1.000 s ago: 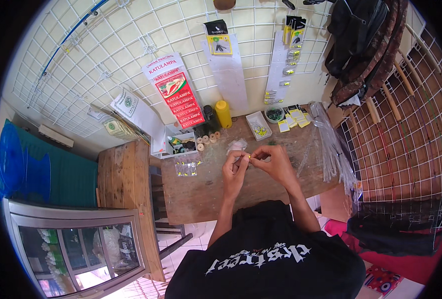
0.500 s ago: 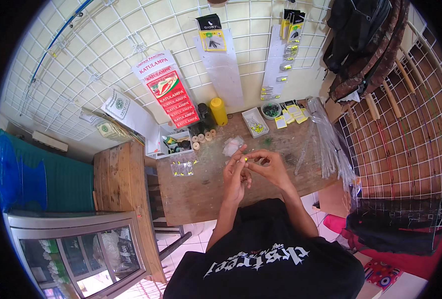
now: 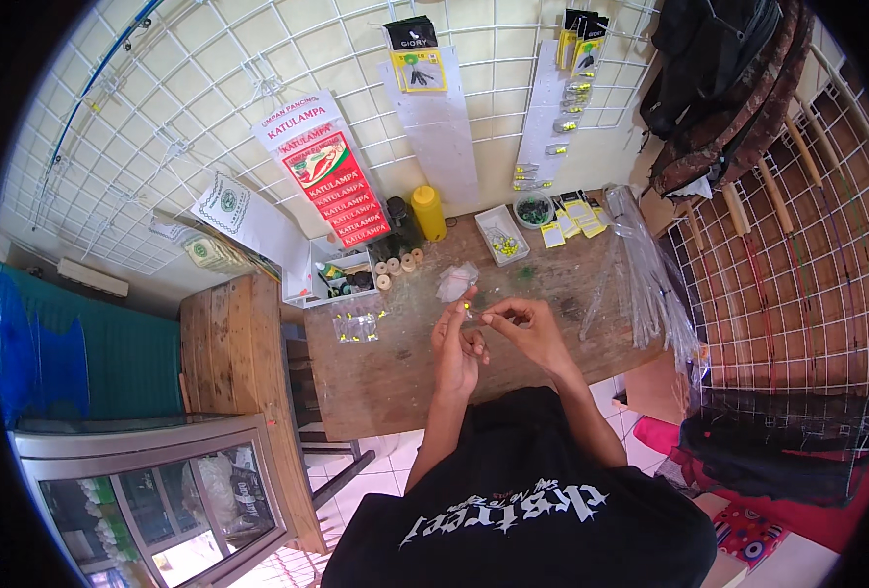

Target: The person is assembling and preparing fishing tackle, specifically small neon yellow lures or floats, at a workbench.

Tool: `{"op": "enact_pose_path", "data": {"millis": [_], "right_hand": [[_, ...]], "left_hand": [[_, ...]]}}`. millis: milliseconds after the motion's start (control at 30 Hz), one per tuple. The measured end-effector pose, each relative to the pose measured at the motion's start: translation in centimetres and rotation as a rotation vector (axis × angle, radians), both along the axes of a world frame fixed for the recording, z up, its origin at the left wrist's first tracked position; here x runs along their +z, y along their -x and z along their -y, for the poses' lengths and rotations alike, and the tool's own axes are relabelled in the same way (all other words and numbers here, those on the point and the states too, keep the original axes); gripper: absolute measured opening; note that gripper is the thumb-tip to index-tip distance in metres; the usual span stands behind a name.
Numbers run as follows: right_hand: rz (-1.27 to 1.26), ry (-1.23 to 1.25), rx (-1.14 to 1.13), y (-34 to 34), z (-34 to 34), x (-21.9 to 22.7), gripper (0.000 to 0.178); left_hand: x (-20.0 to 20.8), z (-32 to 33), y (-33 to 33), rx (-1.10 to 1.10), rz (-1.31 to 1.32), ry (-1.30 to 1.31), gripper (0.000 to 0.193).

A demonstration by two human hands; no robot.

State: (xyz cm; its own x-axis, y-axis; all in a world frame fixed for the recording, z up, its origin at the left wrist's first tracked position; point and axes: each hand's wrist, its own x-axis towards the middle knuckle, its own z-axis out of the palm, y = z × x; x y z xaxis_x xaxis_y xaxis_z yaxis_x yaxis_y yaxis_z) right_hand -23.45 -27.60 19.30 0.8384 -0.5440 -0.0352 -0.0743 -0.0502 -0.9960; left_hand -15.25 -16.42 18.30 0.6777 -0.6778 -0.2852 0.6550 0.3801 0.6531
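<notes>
I see the yellow bit [image 3: 468, 306] above the table [image 3: 385, 392], pinched at the fingertips of the left hand [image 3: 456, 358], whose other fingers curl loosely. Just to its right, the right hand [image 3: 530, 336] has thumb and forefinger pressed together (on what, I can't tell). Beyond lies a plastic bag [image 3: 457, 279]; farther right, a white tray [image 3: 511, 261].
</notes>
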Motion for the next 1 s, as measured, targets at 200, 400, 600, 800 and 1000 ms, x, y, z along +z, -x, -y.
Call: {"op": "enact_pose_path", "data": {"millis": [200,400,600,800,1000], "right_hand": [[-0.035,0.190,-0.105,-0.2,-0.1,1.2,0.013],[0.026,0.587,-0.005,-1.0,1.4,3.4,0.011],[0.015,0.952,0.211,-2.1,3.1,6.5,0.011],[0.061,0.962,0.336,-2.6,3.7,7.6,0.012],[0.043,0.861,0.370,-2.9,3.9,7.5,0.013]], "left_hand": [[-1.8,-0.2,0.0,0.067,-0.123,-0.001,0.034],[-1.7,-0.3,0.0,0.089,-0.079,0.026,0.041],[0.3,-1.2,-2.4,0.123,0.416,-0.166,0.043],[1.7,-1.4,-4.8,-0.154,0.737,-0.353,0.028],[1.3,-0.9,-5.4,-0.165,0.696,-0.321,0.023]]}}
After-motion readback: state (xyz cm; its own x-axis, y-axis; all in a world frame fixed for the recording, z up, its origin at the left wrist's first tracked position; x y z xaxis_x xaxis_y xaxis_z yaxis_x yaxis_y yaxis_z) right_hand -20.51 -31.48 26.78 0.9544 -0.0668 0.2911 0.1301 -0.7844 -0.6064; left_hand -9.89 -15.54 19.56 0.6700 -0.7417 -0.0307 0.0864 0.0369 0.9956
